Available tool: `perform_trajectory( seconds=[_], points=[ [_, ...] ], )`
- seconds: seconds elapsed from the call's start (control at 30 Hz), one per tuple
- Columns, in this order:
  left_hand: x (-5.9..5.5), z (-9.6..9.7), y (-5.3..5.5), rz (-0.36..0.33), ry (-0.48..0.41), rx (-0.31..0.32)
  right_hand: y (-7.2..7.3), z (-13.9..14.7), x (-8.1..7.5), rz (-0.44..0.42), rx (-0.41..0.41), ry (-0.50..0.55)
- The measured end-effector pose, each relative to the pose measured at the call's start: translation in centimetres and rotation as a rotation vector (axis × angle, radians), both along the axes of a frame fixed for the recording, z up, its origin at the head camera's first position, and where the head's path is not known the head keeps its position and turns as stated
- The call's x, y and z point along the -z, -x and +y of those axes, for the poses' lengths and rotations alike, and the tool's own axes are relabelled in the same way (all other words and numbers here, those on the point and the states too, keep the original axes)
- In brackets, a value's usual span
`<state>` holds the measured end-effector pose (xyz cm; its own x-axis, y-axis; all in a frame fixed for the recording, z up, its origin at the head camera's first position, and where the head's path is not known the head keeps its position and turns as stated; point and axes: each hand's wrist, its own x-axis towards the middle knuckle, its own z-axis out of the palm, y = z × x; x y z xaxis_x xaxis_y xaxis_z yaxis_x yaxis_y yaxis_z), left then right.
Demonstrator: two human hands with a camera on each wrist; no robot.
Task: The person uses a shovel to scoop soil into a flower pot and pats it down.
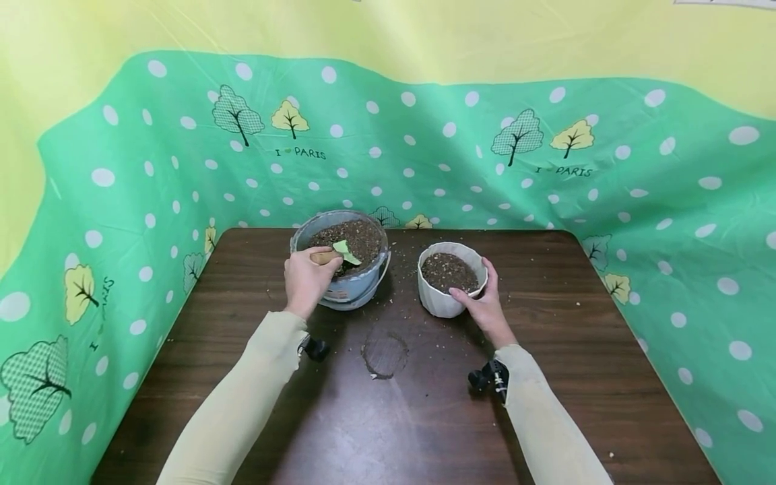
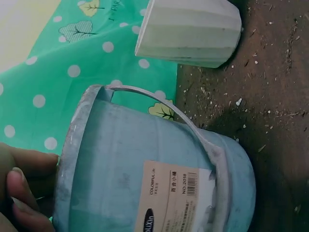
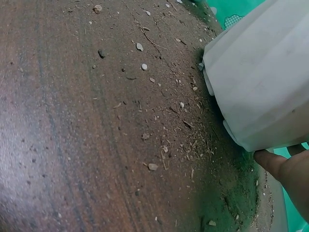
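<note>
My left hand (image 1: 308, 277) grips the wooden handle (image 1: 326, 257) of a small hand trowel with a light green blade (image 1: 347, 252). Its blade tip dips into the dark soil (image 1: 364, 236) of a blue-grey bucket (image 2: 120, 145). In the left wrist view the curled fingers (image 2: 29, 179) show beside the bucket's rim, the trowel hidden. With thumb at the rim and fingers round the outer side, my right hand (image 1: 488, 310) holds a white fluted pot (image 1: 439, 304), also filled with soil. The right wrist view shows the pot's side (image 3: 265, 82) and part of that hand.
Both containers stand on a dark wooden table (image 1: 388, 431). Soil crumbs and pale bits lie scattered between and around them. A ring of soil (image 1: 385, 376) marks the tabletop in front. A green and yellow patterned cloth (image 1: 424, 155) hangs along the back and sides.
</note>
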<state>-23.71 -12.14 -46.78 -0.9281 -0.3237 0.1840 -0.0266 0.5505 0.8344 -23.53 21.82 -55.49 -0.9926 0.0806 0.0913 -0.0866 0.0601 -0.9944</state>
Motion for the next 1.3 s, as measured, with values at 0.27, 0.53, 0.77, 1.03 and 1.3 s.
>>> perform_trajectory(
  seconds=[0.27, 0.53, 0.77, 1.03, 1.3],
  points=[
    [1.0, -0.2, -0.5, 0.045, -0.214, -0.042, 0.9, 0.4, 2.0, 0.004, 0.009, -0.003],
    [1.5, -0.6, -1.1, 0.12, -0.33, -0.087, 0.9, 0.5, 2.1, 0.017, 0.021, -0.009],
    [1.5, -1.0, -1.5, 0.167, -0.456, -0.08, 0.7, 0.4, 1.3, 0.006, 0.005, 0.024],
    [0.3, -0.9, -2.0, 0.196, -0.529, -0.049, -0.6, -0.2, -1.1, -0.012, -0.009, -0.007],
    [-2.5, 0.2, -3.3, 0.201, -0.5, -0.05, -0.5, -0.1, -0.8, 0.001, -0.014, 0.02]
  ],
)
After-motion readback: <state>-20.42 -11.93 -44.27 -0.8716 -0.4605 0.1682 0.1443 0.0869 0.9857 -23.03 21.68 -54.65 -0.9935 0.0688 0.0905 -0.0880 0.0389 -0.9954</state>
